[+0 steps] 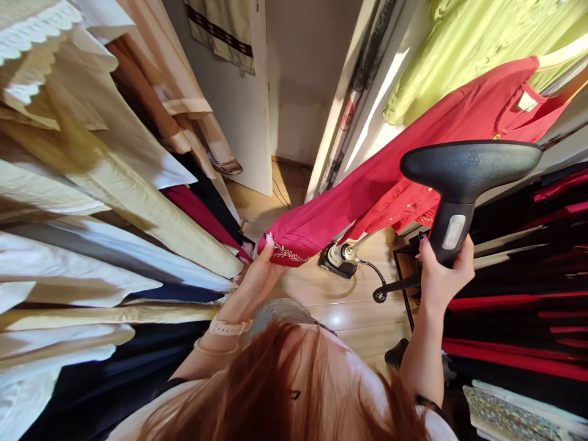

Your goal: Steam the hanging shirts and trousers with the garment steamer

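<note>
The left hand (260, 275) has a closed grip: thumb and fingers pinch the embroidered cuff of a red long-sleeved garment (390, 165), and the sleeve runs taut toward the centre of the view. The right hand (443, 275) has a clenched grip on the handle of a black handheld garment steamer (468, 165). The steamer's wide head sits directly over the red garment in this view; contact between the two cannot be confirmed.

The red garment hangs from a cream hanger (558, 52) at upper right, in front of a green garment (459, 55). A black hose (379, 283) runs from the steamer's base unit (335, 260), which stands on the wooden floor (349, 312). Pale and dark garments (92, 245) hang to the left of the left hand, and red-and-black garments (514, 318) hang to the right of the right hand. A wristwatch with a pale strap (229, 326) is on the left wrist. A striped towel (220, 30) hangs on a white door (243, 128) ahead.
</note>
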Motion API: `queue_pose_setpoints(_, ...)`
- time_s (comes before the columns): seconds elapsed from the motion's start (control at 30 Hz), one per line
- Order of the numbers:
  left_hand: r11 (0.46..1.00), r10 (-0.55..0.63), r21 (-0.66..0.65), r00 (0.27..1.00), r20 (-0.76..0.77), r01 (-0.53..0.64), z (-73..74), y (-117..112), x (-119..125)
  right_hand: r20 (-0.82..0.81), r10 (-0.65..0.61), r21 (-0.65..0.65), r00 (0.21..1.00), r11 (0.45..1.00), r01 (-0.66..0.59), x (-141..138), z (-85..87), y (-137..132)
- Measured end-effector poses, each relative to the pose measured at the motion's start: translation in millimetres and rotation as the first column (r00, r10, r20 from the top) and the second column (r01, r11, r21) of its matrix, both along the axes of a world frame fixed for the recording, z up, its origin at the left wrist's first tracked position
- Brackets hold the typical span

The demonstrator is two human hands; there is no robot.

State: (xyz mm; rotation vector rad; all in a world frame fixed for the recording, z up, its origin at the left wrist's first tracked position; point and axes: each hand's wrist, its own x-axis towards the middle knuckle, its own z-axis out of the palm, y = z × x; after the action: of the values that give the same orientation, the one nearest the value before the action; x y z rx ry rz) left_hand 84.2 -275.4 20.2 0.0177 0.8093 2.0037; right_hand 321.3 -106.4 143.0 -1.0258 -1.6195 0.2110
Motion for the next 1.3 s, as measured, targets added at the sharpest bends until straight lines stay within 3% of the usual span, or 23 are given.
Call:
queue_pose_setpoints(0.13,0.993,0.038,0.115,0.999,-0.027,-0.034,16.5,1.7,-0.8,-0.015,-0.007,-0.043,1.0,0.999,0.006,8.6,-9.3,-2.0)
queue_pose_setpoints(0.27,0.993,0.047,0.112,0.999,-0.004,-0.047,23.0,-1.9,-1.2,-0.09,-0.011,-0.139,0.996,0.99,-0.001,10.7,-15.1,-8.9)
queue_pose_setpoints(0.47,0.995,0.078,0.062,0.997,0.004,-0.078,16.0,-17.2,-3.9,-0.218,-0.015,-0.264,0.976,0.964,-0.044,15.3,-26.8,-19.7)
queue_pose_setpoints(0.6,0.995,0.084,0.058,0.996,0.015,-0.085,7.1,-24.0,-24.9,-0.312,-0.04,-0.321,0.949,0.945,-0.066,21.5,-41.9,-22.4)
queue_pose_setpoints(0.77,0.997,0.054,0.059,0.998,-0.021,-0.053,2.7,-11.9,-51.6,-0.343,-0.075,-0.366,0.936,0.929,-0.06,29.7,-56.4,-26.9)
queue_pose_setpoints(0.87,0.992,0.119,0.057,0.98,-0.158,-0.111,-0.1,0.1,-59.0,-0.371,-0.083,-0.372,0.925,0.926,-0.066,35.7,-63.9,-30.4)
queue_pose_setpoints(1.0,0.933,0.328,-0.086,0.926,-0.188,-0.348,-13.0,17.3,-77.9,-0.407,-0.122,-0.397,0.905,0.916,-0.055,47.9,-74.4,-36.0)
queue_pose_setpoints(1.1,0.81,0.483,-0.257,0.847,-0.221,-0.528,-23.9,31.3,-94.2,-0.414,-0.162,-0.413,0.896,0.91,-0.026,59.3,-82.0,-40.3)
queue_pose_setpoints(1.17,0.758,0.52,-0.202,0.762,-0.386,-0.62,-24.2,43.5,-97.1,-0.418,-0.197,-0.433,0.887,0.901,-0.004,66.6,-86.7,-42.9)
queue_pose_setpoints(1.23,0.774,0.494,-0.037,0.641,-0.588,-0.632,-16.9,60.6,-89.5,-0.424,-0.23,-0.453,0.876,0.891,0.015,73.1,-91.0,-45.2)
queue_pose_setpoints(1.3,0.857,0.395,0.095,0.527,-0.753,-0.507,-4.8,83.8,-71.6,-0.425,-0.257,-0.464,0.868,0.885,0.035,78.5,-95.2,-48.0)
